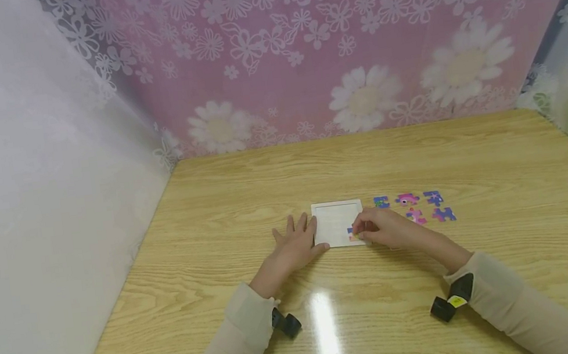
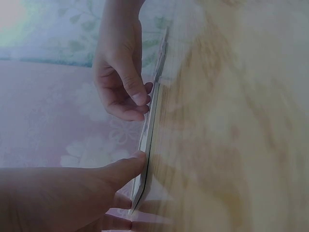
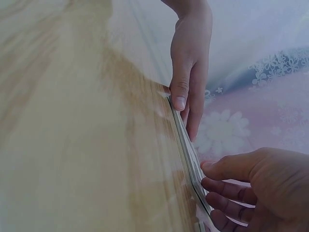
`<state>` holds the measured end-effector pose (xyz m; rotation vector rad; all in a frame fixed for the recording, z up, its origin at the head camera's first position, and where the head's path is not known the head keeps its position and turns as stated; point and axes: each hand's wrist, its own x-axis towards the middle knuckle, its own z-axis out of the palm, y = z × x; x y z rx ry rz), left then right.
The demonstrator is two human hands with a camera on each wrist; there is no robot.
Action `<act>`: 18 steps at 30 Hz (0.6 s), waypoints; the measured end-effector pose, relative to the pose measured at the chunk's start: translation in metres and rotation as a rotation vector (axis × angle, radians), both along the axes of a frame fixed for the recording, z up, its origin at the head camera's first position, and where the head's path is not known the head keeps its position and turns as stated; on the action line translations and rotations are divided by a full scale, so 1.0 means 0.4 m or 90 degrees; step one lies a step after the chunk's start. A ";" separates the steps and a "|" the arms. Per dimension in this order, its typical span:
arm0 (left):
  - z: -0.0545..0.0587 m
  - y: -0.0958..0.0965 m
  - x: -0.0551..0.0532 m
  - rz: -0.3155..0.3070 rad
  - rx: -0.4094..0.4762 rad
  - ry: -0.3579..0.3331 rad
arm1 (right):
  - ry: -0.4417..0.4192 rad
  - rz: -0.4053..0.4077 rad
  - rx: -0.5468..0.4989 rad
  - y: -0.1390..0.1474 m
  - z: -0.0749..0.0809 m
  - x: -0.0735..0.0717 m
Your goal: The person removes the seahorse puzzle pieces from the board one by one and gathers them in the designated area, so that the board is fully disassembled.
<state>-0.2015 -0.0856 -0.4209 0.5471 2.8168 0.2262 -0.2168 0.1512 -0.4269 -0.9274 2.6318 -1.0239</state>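
A white puzzle tray (image 1: 335, 221) lies flat on the table. Its lower right corner holds a small blue, pink and yellow puzzle piece (image 1: 351, 235). My right hand (image 1: 387, 227) is over that corner, thumb and fingertips closed at the piece and partly covering it. With fingers spread, my left hand (image 1: 294, 250) rests at the tray's left side, its thumb on the lower left corner. Both wrist views catch the tray almost edge-on: the left hand (image 2: 72, 195) touches its near end in one, and the right hand (image 3: 256, 188) is beside it in the other.
Right of the tray lie several loose puzzle pieces, among them a pink one with an eye (image 1: 407, 199), a blue one with a star (image 1: 433, 197) and a purple-blue one (image 1: 444, 214). A flowered pink curtain (image 1: 273, 84) hangs behind the wooden table (image 1: 243, 187).
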 end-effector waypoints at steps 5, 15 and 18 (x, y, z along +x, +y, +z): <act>0.000 0.000 -0.001 0.000 -0.003 0.004 | 0.000 0.004 0.001 -0.001 0.002 0.001; 0.008 0.000 0.002 -0.003 -0.002 0.005 | -0.011 0.011 -0.006 0.000 0.004 0.001; 0.007 0.000 0.002 -0.003 -0.002 0.006 | -0.007 0.012 -0.002 0.000 0.001 0.000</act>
